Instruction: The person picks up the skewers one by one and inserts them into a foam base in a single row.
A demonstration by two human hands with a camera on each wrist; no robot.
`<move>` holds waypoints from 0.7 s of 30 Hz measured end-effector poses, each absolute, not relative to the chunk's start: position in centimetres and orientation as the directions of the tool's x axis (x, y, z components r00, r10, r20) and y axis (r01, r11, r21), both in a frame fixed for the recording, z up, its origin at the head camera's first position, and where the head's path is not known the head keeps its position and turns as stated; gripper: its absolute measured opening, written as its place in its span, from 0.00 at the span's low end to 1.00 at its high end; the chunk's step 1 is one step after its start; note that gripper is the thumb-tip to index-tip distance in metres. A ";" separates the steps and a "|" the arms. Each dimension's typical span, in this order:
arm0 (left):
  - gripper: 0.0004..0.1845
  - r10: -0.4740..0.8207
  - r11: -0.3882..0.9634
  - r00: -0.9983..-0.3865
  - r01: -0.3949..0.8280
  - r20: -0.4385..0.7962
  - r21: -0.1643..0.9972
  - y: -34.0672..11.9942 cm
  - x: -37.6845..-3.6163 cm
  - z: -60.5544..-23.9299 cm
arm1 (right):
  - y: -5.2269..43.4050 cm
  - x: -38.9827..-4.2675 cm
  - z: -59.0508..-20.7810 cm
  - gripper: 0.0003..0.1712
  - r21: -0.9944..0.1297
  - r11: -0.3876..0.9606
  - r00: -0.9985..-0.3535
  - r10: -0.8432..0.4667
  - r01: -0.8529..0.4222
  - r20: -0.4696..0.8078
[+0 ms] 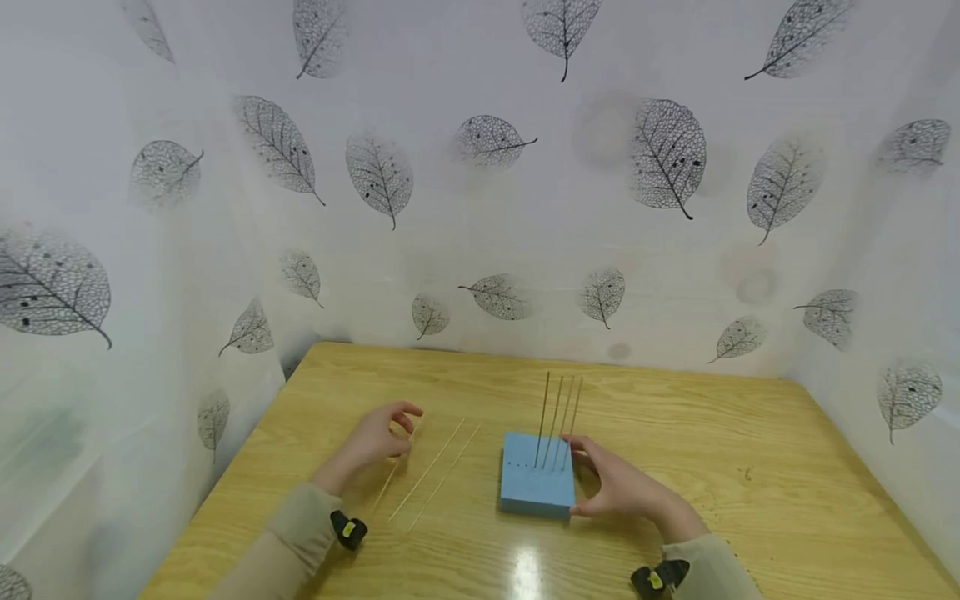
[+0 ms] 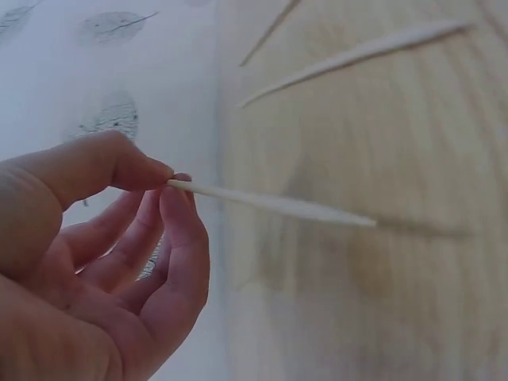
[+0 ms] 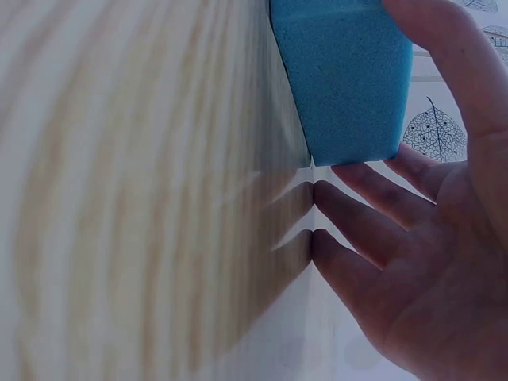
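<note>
From the head view I saw four upright sticks (image 1: 542,417) in the blue block (image 1: 536,490) on the worktop (image 1: 675,417), the right hand (image 1: 621,485) grasping its right side. Only the left wrist view plainly showed the left hand (image 1: 371,438) pinching a thin stick (image 2: 278,205) by its end.

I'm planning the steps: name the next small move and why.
Probably lift the pinched stick toward the block: the left hand grips it, the right hand holds the block, and dark spots, likely free holes, show beside four standing sticks.
</note>
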State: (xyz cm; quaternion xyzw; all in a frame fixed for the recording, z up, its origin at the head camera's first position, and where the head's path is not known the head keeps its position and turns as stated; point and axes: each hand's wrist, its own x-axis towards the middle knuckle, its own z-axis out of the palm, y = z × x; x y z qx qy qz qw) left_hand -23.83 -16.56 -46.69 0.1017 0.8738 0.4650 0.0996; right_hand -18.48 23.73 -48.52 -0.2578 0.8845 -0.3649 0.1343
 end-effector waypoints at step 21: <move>0.21 0.221 0.352 -0.960 0.242 0.171 0.904 -13.3 -21.3 -42.4 | 23.5 -18.3 -48.4 0.60 -0.712 0.588 -0.831 -0.556 -0.383 -0.012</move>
